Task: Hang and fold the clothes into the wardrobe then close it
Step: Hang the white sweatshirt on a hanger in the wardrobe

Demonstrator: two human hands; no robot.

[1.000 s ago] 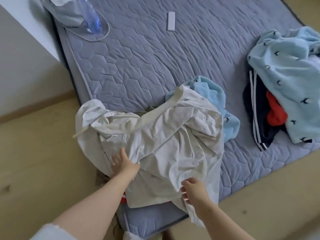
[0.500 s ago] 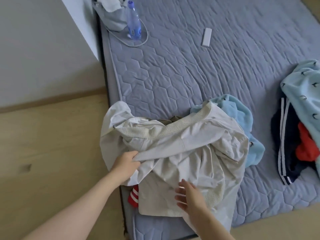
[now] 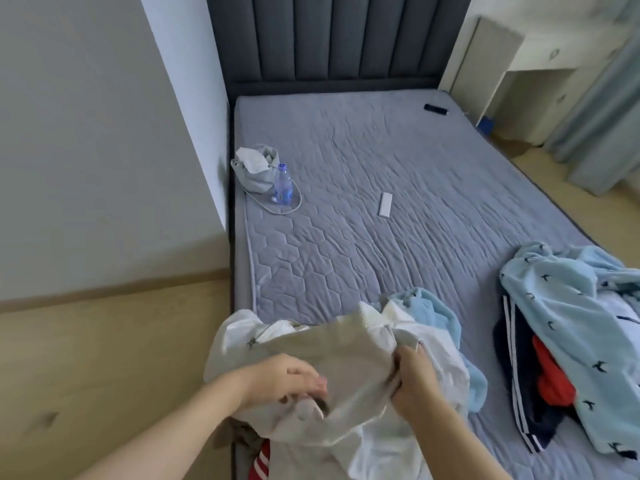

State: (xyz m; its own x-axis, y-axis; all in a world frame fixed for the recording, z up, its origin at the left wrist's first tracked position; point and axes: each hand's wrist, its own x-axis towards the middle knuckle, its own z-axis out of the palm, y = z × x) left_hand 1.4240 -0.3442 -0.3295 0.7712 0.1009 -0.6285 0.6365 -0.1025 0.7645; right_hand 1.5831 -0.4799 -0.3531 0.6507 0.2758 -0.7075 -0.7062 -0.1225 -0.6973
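Note:
A cream-white jacket [image 3: 349,355] with a zip and ribbed trim is bunched at the near corner of the grey quilted bed [image 3: 381,161]. My left hand [image 3: 284,381] grips its lower left folds, fingers curled into the cloth. My right hand [image 3: 414,379] grips the fabric on the right side. Behind the jacket lies a light blue fleece garment [image 3: 436,317]. A red item with white stripes [image 3: 259,464] pokes out under the jacket. The wardrobe is not in view.
On the bed's right side is a pile: a pale blue bird-print garment [image 3: 568,313] over a navy striped piece [image 3: 516,386] and a red one [image 3: 550,379]. A grey bag [image 3: 256,166], water bottle [image 3: 282,185], white remote [image 3: 385,205] and black object [image 3: 435,108] lie farther up. Wooden floor at left.
My head has lifted, showing the headboard and far room. Both hands have gathered the jacket and raised it off the mattress; the right hand went from resting flat to gripping cloth.

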